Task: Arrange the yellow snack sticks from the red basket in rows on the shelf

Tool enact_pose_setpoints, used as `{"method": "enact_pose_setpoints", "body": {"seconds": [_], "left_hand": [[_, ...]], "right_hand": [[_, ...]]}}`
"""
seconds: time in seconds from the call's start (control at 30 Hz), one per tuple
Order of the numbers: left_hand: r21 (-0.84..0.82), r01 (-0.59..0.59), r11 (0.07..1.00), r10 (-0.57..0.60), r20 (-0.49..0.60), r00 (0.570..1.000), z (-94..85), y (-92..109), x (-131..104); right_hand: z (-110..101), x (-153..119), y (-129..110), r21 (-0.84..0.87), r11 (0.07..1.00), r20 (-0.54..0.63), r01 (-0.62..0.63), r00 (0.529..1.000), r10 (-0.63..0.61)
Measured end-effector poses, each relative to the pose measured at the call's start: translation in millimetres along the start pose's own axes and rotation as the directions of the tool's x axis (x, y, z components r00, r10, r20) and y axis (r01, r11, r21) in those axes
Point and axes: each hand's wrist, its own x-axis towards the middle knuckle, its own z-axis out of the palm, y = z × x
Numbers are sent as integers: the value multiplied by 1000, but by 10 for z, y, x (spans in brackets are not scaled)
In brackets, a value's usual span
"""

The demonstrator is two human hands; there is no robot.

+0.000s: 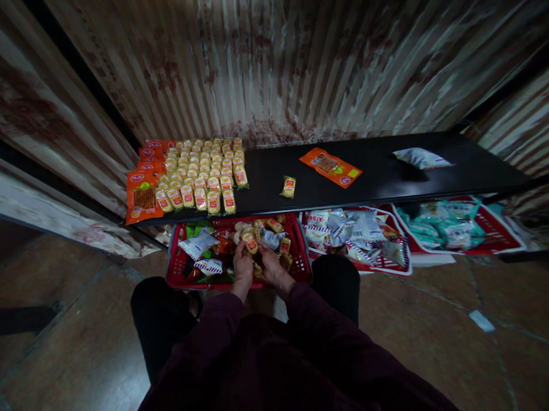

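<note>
Left hand (243, 262) pinches a yellow snack packet (250, 242) over the red basket (300, 253); right hand (272, 264) grip unclear. Loose pinch risks dropping it back among the mixed packets.

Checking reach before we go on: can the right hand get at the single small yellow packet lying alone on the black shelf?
Probably yes. The right hand is in the red plastic basket just below the shelf edge, and the yellow packet lies near that edge with bare black shelf around it.
</note>
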Motion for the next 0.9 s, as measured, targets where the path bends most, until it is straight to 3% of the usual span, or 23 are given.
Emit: {"method": "enact_pose_setpoints", "body": {"seconds": [0.53,0.73,0.9], "left_hand": [[79,-138,987,140,-26,990,32,268,-128],[99,-194,976,197,-19,980,41,384,-191],[94,-300,949,300,19,954,70,494,-194]], "right_hand": [[119,-285,-289,26,999,68,34,997,-36],[144,-340,-371,1,996,77,95,993,-94],[223,-366,-469,74,976,106,207,971,-214]]}}
